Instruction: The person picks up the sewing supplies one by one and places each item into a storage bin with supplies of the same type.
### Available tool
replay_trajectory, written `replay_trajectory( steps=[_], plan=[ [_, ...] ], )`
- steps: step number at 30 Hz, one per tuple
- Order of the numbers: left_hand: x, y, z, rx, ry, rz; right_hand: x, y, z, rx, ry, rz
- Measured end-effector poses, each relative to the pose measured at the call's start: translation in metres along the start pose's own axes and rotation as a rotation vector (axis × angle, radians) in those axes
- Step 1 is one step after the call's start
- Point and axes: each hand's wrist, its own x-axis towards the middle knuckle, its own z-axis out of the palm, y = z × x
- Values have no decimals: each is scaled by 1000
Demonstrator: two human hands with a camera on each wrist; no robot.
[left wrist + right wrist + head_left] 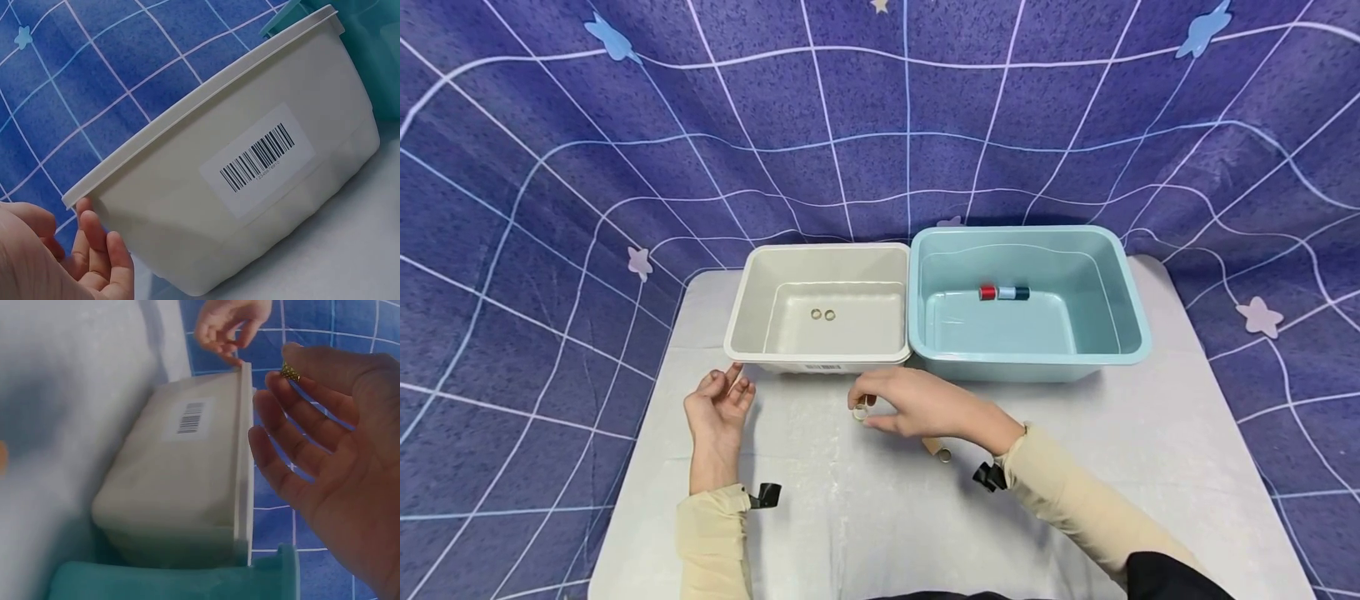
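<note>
My right hand (917, 402) is over the table in front of the bins, pinching a small textured gold ring (289, 372) between thumb and fingertip. In the right wrist view its other fingers are spread. My left hand (721, 408) is palm up at the near left corner of the white bin (181, 169), loosely bent fingers at its rim. Two gold rings (823, 314) lie on that bin's floor. Beneath my right wrist, a tan piece (932, 445) with a round metallic end (944, 456) lies on the table, partly hidden.
A light blue bin (1030, 359) stands against the white one's right side. Inside it lie a red, a pale blue and a dark small cylinder (1021, 293), end to end. A barcode label (257, 159) is on the white bin's front. Purple gridded cloth (865, 108) surrounds the table.
</note>
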Motion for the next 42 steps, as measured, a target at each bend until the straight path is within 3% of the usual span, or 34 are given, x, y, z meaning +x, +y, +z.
replay_trajectory(
  steps=[12,24,34,42],
  plan=[
    [6,-6,1,13,44,27,24,-3,-21,60,8,26],
    [4,-5,-1,-96,-34,-4,54,11,-41,142,82,28],
    [6,-7,9,25,31,44,89,20,-57,190,132,72],
    [4,-7,13,-2,26,75,111,31,-63,225,144,93]
  ],
)
